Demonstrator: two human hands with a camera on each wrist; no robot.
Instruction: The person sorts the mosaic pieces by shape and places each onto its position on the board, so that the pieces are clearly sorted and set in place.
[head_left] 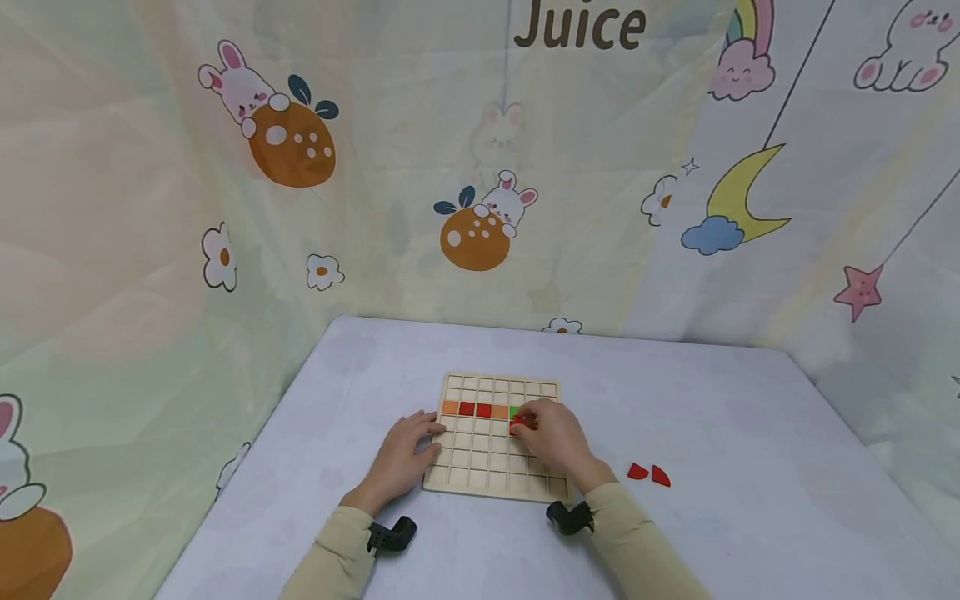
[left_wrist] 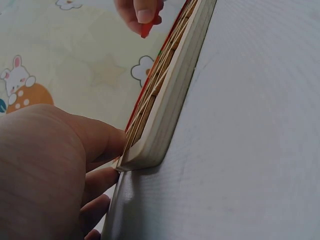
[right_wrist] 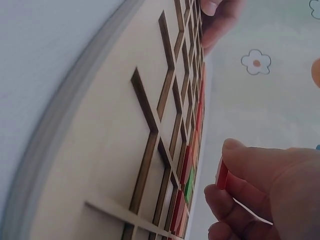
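Observation:
A square wooden grid board (head_left: 480, 479) lies on the table. Across one of its upper rows run coloured tiles: orange (head_left: 450, 407), two red (head_left: 467, 408), another orange (head_left: 500, 411), then one with green (head_left: 513, 410). My left hand (head_left: 401, 457) rests at the board's left edge, fingers extended, with the thumb touching the rim in the left wrist view. Over the right part of the board, my right hand (head_left: 558, 435) pinches a small red piece (right_wrist: 221, 175) between thumb and fingers. The piece's full outline is hidden by the fingertips.
Two red quarter-circle pieces (head_left: 637, 472) lie on the white table (head_left: 750, 517) to the right of the board, near the right forearm. A printed fabric backdrop (head_left: 390, 150) rises behind the table and at its sides.

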